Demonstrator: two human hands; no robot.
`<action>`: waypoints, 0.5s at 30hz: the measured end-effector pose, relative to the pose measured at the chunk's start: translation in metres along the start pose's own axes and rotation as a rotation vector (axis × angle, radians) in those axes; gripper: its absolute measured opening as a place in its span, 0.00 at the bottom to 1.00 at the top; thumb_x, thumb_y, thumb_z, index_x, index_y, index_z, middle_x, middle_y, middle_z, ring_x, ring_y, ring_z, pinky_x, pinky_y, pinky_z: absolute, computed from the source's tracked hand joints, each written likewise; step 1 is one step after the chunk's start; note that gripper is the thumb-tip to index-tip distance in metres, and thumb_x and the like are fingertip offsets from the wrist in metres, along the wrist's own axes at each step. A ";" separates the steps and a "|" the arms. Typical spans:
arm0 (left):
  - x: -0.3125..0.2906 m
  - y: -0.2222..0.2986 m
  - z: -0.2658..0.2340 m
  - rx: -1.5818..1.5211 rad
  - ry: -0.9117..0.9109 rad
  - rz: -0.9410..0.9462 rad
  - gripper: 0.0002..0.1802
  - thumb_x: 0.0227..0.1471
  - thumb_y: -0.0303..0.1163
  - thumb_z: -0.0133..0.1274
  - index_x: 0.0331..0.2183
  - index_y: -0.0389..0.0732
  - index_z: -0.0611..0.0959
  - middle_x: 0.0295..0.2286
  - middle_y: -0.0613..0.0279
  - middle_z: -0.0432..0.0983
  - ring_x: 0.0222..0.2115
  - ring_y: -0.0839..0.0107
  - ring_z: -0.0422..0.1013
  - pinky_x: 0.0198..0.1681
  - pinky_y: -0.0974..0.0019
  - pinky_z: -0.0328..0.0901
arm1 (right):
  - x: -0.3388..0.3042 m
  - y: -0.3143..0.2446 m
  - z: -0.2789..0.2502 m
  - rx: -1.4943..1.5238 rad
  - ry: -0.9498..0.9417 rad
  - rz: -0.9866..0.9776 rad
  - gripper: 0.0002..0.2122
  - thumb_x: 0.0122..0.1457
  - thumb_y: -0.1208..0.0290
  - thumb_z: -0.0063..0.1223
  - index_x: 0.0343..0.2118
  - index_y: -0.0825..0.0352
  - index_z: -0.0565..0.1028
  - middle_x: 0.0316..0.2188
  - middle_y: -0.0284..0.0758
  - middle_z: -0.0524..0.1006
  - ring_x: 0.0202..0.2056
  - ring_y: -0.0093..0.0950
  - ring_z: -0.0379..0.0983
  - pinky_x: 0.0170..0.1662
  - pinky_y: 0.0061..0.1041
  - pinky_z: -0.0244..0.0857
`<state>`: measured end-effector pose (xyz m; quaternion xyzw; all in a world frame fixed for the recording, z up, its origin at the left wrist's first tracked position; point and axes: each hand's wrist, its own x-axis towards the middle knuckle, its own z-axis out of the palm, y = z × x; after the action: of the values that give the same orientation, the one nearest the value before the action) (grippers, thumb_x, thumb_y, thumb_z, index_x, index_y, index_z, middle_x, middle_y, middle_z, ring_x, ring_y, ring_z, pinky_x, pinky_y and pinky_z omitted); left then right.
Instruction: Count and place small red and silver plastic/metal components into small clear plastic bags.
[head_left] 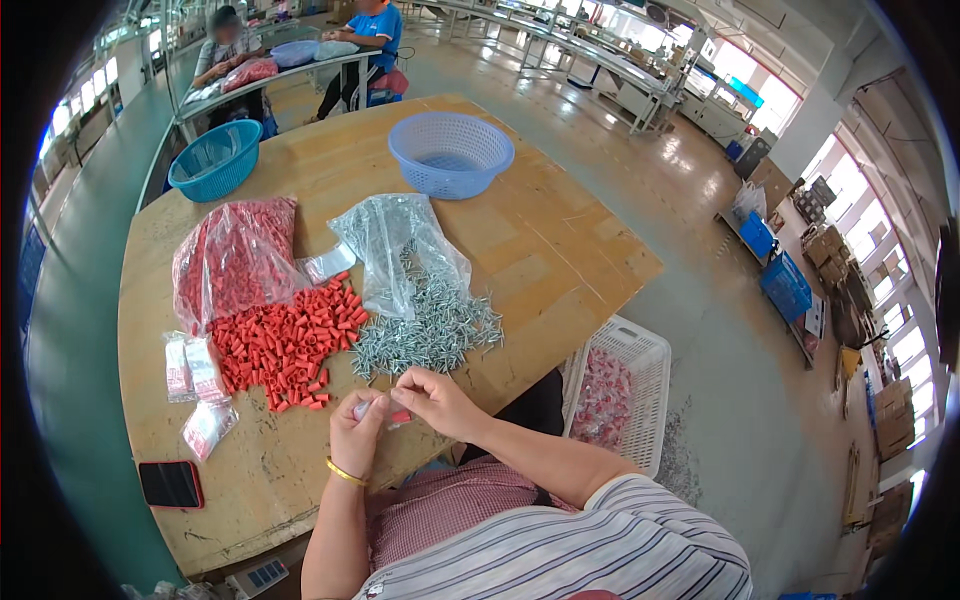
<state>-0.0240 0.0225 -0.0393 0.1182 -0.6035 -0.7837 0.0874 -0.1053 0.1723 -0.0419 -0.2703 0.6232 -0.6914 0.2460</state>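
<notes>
Hands: left hand (357,428) pinches a small clear bag (366,408), right hand (432,397) fingers pinch a red piece into it.
Done: few filled packets (195,372) lie on the surface (560,250).
Left: large heaps of red anchors (285,345) and screws (430,330), seemingly most of it.

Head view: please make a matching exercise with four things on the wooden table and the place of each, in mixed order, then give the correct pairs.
Things:
1. pile of red plastic caps
2. pile of grey screws
3. purple basket
4. phone with red case

Places:
A. far side of the table, on the right
B. near left corner of the table
C. just ahead of the right hand
D. ahead of the left hand, beside a bag of red parts

Pairs: 1-D, 2-C, 3-A, 4-B
</notes>
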 end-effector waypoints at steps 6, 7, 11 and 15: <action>-0.002 -0.002 -0.006 -0.009 -0.132 -0.100 0.05 0.57 0.29 0.52 0.35 0.39 0.78 0.19 0.76 0.65 0.16 0.88 0.55 0.17 0.79 0.48 | -0.011 -0.008 -0.004 -0.198 -0.048 -0.022 0.05 0.62 0.72 0.50 0.32 0.68 0.70 0.26 0.27 0.71 0.28 0.15 0.65 0.33 0.17 0.65; -0.002 0.000 -0.006 -0.012 -0.129 -0.099 0.05 0.57 0.29 0.52 0.35 0.39 0.78 0.19 0.76 0.65 0.16 0.88 0.55 0.17 0.79 0.48 | -0.017 -0.013 -0.012 -0.304 -0.065 -0.037 0.05 0.62 0.72 0.49 0.33 0.68 0.70 0.26 0.28 0.71 0.28 0.16 0.67 0.33 0.17 0.65; -0.004 0.008 -0.005 -0.407 -0.137 -0.152 0.12 0.58 0.29 0.49 0.43 0.36 0.76 0.27 0.69 0.71 0.21 0.83 0.63 0.23 0.79 0.56 | -0.063 -0.038 -0.083 -0.386 -0.046 0.135 0.07 0.61 0.69 0.50 0.32 0.67 0.75 0.28 0.29 0.76 0.31 0.16 0.71 0.34 0.19 0.66; 0.004 0.010 -0.006 -0.502 -0.117 -0.170 0.12 0.59 0.27 0.47 0.44 0.35 0.75 0.33 0.62 0.74 0.27 0.74 0.70 0.30 0.74 0.65 | -0.129 -0.070 -0.180 -0.971 0.116 0.585 0.10 0.56 0.64 0.54 0.28 0.66 0.78 0.27 0.35 0.77 0.30 0.27 0.74 0.35 0.27 0.67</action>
<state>-0.0258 0.0131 -0.0315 0.0977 -0.3822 -0.9188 0.0131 -0.1337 0.3976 0.0048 -0.1301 0.9310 -0.2422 0.2403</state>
